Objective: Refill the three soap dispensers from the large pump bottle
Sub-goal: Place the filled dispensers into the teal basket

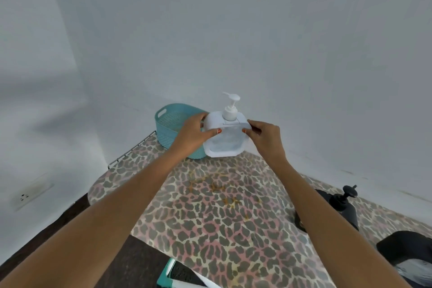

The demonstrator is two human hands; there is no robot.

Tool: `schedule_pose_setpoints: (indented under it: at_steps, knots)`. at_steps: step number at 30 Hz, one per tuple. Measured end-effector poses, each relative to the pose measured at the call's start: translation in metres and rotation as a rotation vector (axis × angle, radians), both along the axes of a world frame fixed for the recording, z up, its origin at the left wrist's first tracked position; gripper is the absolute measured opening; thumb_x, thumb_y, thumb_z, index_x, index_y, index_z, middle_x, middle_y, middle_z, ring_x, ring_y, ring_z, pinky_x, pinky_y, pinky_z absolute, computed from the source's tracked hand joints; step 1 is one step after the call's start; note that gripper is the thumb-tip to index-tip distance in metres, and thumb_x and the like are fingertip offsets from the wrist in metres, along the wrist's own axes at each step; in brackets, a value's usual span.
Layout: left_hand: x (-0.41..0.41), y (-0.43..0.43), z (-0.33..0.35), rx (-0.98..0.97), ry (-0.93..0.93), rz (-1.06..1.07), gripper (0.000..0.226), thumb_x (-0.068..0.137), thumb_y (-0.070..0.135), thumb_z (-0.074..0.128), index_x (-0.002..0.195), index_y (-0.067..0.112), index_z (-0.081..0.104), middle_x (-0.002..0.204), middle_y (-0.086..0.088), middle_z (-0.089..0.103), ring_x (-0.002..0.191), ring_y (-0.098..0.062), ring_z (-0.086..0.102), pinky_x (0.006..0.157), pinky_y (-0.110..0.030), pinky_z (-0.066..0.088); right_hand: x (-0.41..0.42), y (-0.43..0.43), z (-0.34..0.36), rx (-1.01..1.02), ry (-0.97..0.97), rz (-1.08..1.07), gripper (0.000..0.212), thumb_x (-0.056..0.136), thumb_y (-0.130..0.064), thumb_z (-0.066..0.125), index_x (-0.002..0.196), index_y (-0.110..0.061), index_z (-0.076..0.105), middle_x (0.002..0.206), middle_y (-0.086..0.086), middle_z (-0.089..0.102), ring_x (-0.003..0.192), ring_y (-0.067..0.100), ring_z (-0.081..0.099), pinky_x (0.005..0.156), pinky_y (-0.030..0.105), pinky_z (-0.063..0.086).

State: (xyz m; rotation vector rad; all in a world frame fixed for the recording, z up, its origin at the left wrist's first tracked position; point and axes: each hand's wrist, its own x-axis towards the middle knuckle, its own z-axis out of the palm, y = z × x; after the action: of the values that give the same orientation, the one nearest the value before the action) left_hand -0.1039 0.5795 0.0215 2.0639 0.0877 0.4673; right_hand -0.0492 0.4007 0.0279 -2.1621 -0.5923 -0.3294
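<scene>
Bare forearms (117,206) outstretched, left hand (191,133) and right hand (264,135) pinch opposite sides of the white pump bottle (224,141).

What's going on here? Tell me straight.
A person holds a white pump bottle upright with both hands at the far end of the leopard-print board, in front of a teal basket. The left hand grips its left side, the right hand pinches its right edge. Its pump head is on. A black dispenser stands at the right.
</scene>
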Motion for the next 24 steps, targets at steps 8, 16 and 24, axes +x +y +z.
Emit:
schedule_pose_setpoints:
  at_steps: [8,16,24]
  knots:
    - [0.012,0.048,0.024,0.022,-0.086,0.2,0.044,0.072,0.017,0.076,0.109,0.005,0.057,0.113,-0.01,0.06,0.095,-0.019,0.055,0.079,-0.026,0.042,0.041,0.069,0.021,-0.105,-0.016,-0.016,0.025,0.09,-0.015,0.056,0.112,-0.006,0.064,0.104,0.012,0.068,0.088,0.028,0.065,0.08,0.037,0.052]
    - [0.031,0.085,0.003,0.171,-0.033,0.366,0.059,0.071,0.018,0.076,0.123,0.005,0.05,0.121,-0.017,0.051,0.109,-0.028,0.05,0.086,-0.025,0.037,0.073,0.144,-0.005,-0.004,0.104,0.085,0.017,0.088,0.001,0.047,0.102,0.003,0.055,0.1,0.019,0.059,0.075,0.023,0.049,0.065,0.03,0.037]
    - [0.045,0.1,-0.028,0.328,0.103,0.5,0.058,0.069,0.029,0.077,0.114,0.007,0.047,0.115,-0.012,0.049,0.107,-0.026,0.049,0.078,-0.038,0.044,0.091,0.181,-0.041,0.035,0.177,0.109,0.019,0.09,0.002,0.042,0.108,0.002,0.049,0.108,0.02,0.055,0.085,0.025,0.048,0.074,0.035,0.04]
